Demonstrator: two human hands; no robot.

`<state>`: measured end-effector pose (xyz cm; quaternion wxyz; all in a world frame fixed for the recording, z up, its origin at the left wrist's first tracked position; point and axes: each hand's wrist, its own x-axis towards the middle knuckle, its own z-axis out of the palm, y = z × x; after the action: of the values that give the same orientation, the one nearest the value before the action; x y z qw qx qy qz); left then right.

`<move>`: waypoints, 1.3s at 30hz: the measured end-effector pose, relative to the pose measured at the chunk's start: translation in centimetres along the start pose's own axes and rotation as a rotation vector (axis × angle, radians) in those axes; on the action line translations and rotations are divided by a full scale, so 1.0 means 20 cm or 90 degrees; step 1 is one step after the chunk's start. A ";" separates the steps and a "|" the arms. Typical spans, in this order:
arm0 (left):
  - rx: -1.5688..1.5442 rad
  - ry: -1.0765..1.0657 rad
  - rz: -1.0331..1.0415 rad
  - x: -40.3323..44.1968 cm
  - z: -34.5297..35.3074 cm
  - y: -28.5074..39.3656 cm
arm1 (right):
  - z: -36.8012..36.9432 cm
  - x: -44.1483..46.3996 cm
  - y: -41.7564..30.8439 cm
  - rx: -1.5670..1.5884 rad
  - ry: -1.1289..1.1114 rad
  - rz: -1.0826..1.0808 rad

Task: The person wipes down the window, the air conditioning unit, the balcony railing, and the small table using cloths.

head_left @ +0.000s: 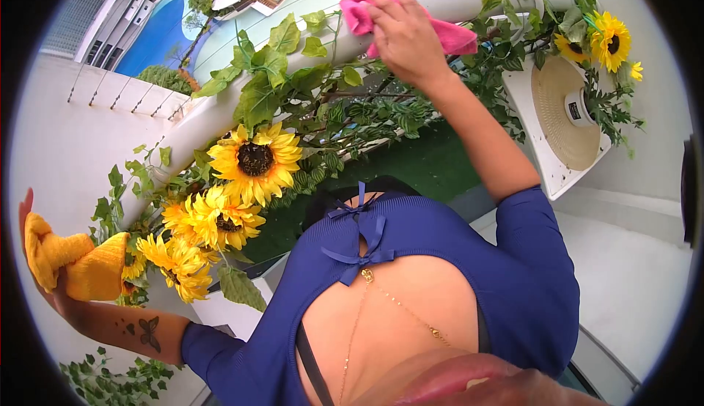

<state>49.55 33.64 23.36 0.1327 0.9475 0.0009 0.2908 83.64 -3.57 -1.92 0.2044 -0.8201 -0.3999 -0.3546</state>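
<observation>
My right hand (407, 43) presses a bright pink cloth (451, 37) onto the top of a curved white railing (315, 56). Its fingers bend over the cloth, which bunches up at the far side and trails to the right. Out at the left edge, my left hand (53, 292) has a yellow-orange cloth (95, 267) folded around it, hiding most of the fingers. One fingertip shows above the cloth. Close to that hand, artificial sunflowers (254, 158) hang along the railing among green leafy vines (271, 65).
A white square-framed fixture with a round beige face (561, 113) is at the right, below more sunflowers (610, 42). A pale wall (66, 135) stands at the left. Far below, beyond the railing, lies a blue pool (154, 36). Green flooring (433, 160) shows under the vines.
</observation>
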 end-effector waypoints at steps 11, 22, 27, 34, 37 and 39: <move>-0.062 0.439 -0.171 -0.56 0.27 0.48 | -0.22 -0.14 0.34 0.000 -0.060 0.008; -0.572 0.009 -0.050 -0.30 1.19 0.75 | -0.17 -0.14 0.14 -0.065 -0.097 -0.054; -0.820 -0.077 -0.274 -0.41 1.30 0.68 | -0.12 -0.10 0.03 -0.220 -0.100 -0.003; -0.839 -0.261 -0.315 -0.40 1.64 0.59 | 0.00 0.02 -0.12 -0.025 -0.062 -0.115; -0.855 -0.264 -0.326 -0.46 1.65 0.53 | -0.24 0.04 0.42 0.084 -0.085 0.055; -0.899 -0.264 -0.395 -0.54 1.65 0.50 | -0.12 0.02 0.74 -0.130 -0.177 0.003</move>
<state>58.04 14.96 -6.28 0.7738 0.6310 0.0553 -0.0096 94.72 -13.71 -0.79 0.0635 -0.8787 -0.3842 -0.2762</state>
